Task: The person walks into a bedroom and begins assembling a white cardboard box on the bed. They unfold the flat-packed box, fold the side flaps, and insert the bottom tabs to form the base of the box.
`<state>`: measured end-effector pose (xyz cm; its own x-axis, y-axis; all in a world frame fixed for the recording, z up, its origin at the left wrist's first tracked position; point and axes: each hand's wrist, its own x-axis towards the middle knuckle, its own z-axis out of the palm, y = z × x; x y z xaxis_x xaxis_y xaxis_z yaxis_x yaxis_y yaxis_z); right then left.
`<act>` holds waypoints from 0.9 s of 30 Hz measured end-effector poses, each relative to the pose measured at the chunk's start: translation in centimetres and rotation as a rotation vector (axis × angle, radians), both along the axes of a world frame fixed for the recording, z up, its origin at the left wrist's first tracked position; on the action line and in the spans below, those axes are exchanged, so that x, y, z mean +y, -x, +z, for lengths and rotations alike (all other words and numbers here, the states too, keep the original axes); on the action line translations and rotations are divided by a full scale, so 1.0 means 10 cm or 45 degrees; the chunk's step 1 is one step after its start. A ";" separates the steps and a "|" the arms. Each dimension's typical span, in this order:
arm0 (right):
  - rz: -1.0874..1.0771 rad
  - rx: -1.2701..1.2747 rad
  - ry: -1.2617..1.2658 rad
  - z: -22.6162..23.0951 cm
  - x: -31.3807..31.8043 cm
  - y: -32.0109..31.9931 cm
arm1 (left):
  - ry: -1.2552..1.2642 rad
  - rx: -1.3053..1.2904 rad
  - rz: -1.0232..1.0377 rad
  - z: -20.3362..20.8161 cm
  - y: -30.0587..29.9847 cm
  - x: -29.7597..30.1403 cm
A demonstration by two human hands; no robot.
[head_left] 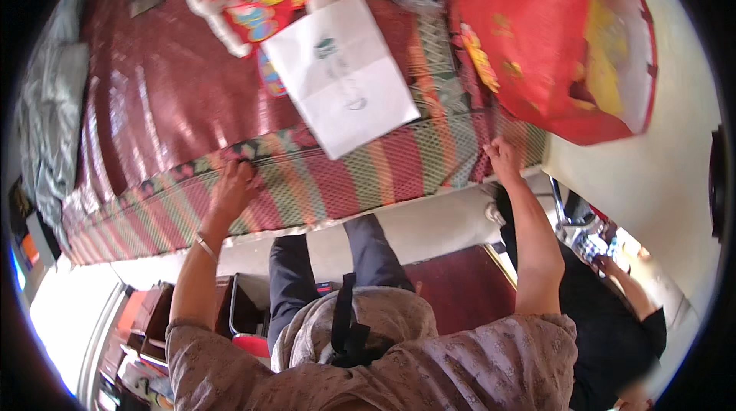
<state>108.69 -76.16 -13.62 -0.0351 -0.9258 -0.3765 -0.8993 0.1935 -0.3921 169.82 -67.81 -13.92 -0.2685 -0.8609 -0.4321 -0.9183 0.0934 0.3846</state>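
Nearest was the person's flowery shirt (483,357). Out front lay the striped mat (383,169); the left hand (232,187) bent over it, the right hand (502,158) curled by its right end. I couldn't tell if either gripped it. White paper (368,62) lay between, farther back.

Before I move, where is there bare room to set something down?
The widest free patch is the maroon sheet, between grey cloth and white paper. The striped mat is bare between left hand and right hand, below the paper. Crowded: the top, with red cutout and red bag.
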 end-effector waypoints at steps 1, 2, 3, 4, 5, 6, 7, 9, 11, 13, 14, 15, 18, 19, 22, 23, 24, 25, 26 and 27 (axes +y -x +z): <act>0.027 0.037 0.041 -0.04 0.05 0.13 | -0.105 -0.013 0.096 0.04 0.11 -0.08; 0.053 0.066 0.082 -0.11 0.08 0.20 | -0.212 -0.039 0.188 0.15 0.20 -0.17; 0.067 0.086 0.048 -0.11 0.07 0.16 | -0.204 -0.048 0.147 0.20 0.24 -0.16; 0.079 0.101 0.021 -0.11 0.01 0.12 | -0.188 -0.062 0.106 0.21 0.24 -0.18; 0.035 0.037 -0.167 -0.04 -0.04 0.17 | -0.173 -0.076 0.066 0.22 0.24 -0.21; -0.035 -0.117 -0.118 0.04 -0.09 0.30 | -0.199 -0.086 0.080 0.23 0.26 -0.22; -0.103 -0.268 -0.069 0.10 -0.13 0.49 | -0.228 -0.094 0.094 0.26 0.29 -0.21; -0.243 0.025 0.452 -0.20 0.03 1.40 | -0.189 -0.112 0.030 0.27 0.38 -0.33; -0.275 0.672 0.058 0.18 -0.25 1.40 | -0.264 -0.166 0.093 0.30 0.39 -0.26; -0.248 0.676 0.272 -0.05 -0.09 1.72 | -0.302 -0.164 0.081 0.29 0.39 -0.34; -0.222 0.670 0.379 -0.17 -0.06 1.87 | -0.317 -0.159 0.085 0.28 0.40 -0.34; -0.349 0.600 0.177 -0.23 -0.09 1.87 | -0.330 -0.165 0.097 0.29 0.38 -0.35; -0.424 0.520 0.039 -0.31 -0.24 1.93 | -0.248 -0.141 0.038 0.25 0.39 -0.34; -0.416 0.513 0.041 -0.27 -0.27 1.94 | -0.271 -0.156 0.008 0.19 0.36 -0.36; -0.364 0.486 0.050 -0.21 -0.42 1.95 | -0.323 -0.147 0.067 0.19 0.34 -0.33; -0.349 0.475 0.052 -0.20 -0.48 1.95 | -0.304 -0.098 0.124 0.20 0.35 -0.30; -0.342 0.466 0.053 -0.16 -0.53 1.96 | -0.315 -0.115 0.127 0.17 0.34 -0.29; -0.331 0.462 0.053 -0.15 -0.59 1.96 | -0.325 -0.132 0.131 0.14 0.33 -0.27; -0.321 0.461 0.051 -0.15 -0.67 1.95 | -0.337 -0.149 0.138 0.13 0.30 -0.26; -0.320 0.467 0.043 -0.14 -0.73 1.93 | -0.332 -0.197 0.073 0.18 0.35 -0.32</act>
